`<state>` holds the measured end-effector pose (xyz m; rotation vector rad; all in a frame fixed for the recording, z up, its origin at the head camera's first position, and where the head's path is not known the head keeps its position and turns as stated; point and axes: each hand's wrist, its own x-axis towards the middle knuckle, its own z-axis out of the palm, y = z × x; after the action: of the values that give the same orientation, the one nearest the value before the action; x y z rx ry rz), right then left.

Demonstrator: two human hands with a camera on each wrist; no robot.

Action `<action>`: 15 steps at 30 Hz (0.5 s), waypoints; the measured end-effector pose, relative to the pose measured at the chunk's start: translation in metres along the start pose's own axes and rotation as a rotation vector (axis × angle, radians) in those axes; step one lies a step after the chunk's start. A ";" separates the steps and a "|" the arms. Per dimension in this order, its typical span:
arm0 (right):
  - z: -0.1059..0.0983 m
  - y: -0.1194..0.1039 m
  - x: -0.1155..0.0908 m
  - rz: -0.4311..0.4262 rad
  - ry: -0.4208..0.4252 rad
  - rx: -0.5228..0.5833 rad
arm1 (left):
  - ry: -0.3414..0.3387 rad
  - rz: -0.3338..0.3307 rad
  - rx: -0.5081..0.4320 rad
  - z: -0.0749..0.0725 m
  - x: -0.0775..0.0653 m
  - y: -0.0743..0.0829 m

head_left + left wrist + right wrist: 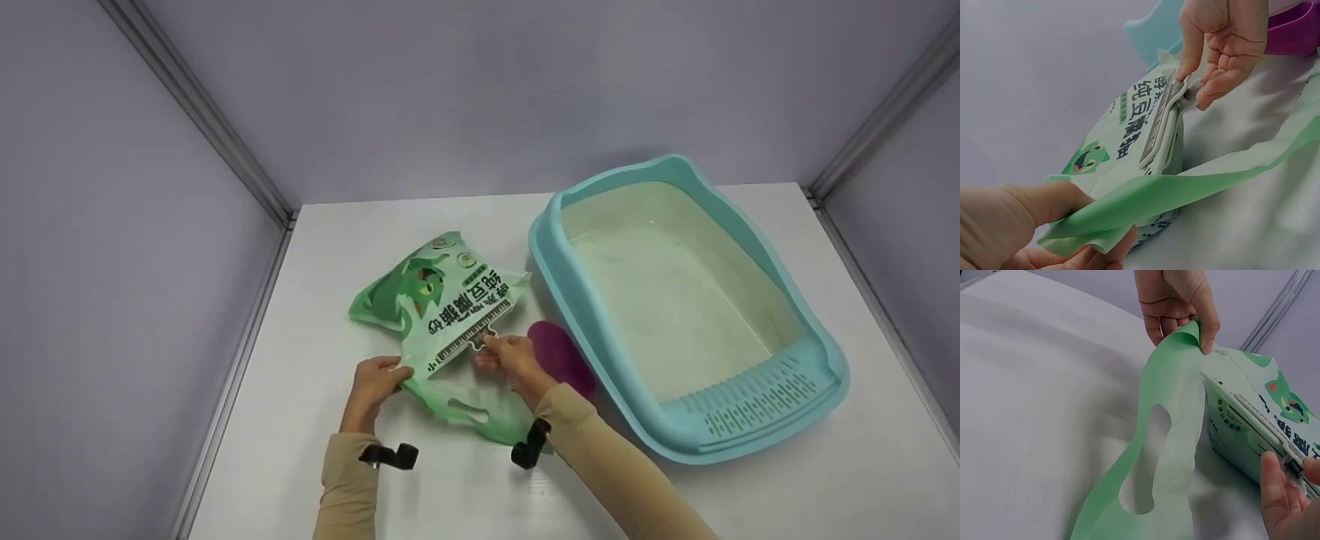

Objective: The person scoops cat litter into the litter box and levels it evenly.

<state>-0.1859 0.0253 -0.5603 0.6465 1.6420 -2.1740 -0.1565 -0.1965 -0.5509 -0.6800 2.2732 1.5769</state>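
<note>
A green and white bag of cat litter lies on the table, with a cartoon cat and dark lettering on its front. Across the bag sits a long sealing clip with a piano-key pattern. My right hand pinches that clip at its middle handle, thumb on top and fingers below. The left hand grips one corner of the bag's green top edge between thumb and fingers. From there the flap with its cut-out handle hole stretches toward the right forearm, which hides part of it in the head view.
A light blue litter box with a pale inside and a slotted front step stands at the right. Between it and the bag lies a purple rounded object, partly covered by the right hand. Walls enclose the white table.
</note>
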 end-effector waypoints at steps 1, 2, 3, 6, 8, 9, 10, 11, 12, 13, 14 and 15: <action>0.000 0.000 0.000 -0.001 0.000 -0.001 | 0.005 -0.003 -0.001 0.001 0.001 0.000; 0.000 0.000 0.000 -0.003 0.000 -0.003 | 0.010 -0.006 -0.001 0.002 0.002 -0.001; 0.000 0.001 0.000 -0.006 0.000 -0.004 | 0.013 -0.008 -0.002 0.002 0.002 -0.001; -0.001 0.001 -0.001 -0.012 -0.004 -0.010 | 0.024 -0.019 -0.006 0.003 0.004 -0.001; -0.001 0.001 -0.001 -0.013 -0.006 -0.011 | 0.029 -0.022 -0.012 0.004 0.004 0.000; -0.001 0.001 -0.001 -0.014 -0.008 -0.014 | 0.031 -0.022 -0.016 0.004 0.004 0.000; -0.001 0.001 -0.001 -0.015 -0.009 -0.017 | 0.034 -0.024 -0.018 0.004 0.004 0.001; -0.001 0.001 -0.002 -0.012 -0.007 -0.020 | 0.035 -0.022 -0.020 0.004 0.003 0.001; -0.002 0.001 -0.002 -0.009 -0.005 -0.021 | 0.037 -0.022 -0.024 0.004 0.003 0.001; -0.002 0.001 -0.002 -0.008 -0.006 -0.021 | 0.039 -0.022 -0.026 0.004 0.003 0.001; -0.002 0.001 -0.002 -0.008 -0.007 -0.023 | 0.041 -0.023 -0.028 0.004 0.003 0.001; -0.002 0.002 -0.002 -0.011 -0.008 -0.022 | 0.042 -0.023 -0.030 0.004 0.003 0.001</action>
<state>-0.1829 0.0270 -0.5609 0.6233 1.6663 -2.1603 -0.1597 -0.1928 -0.5528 -0.7510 2.2678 1.6033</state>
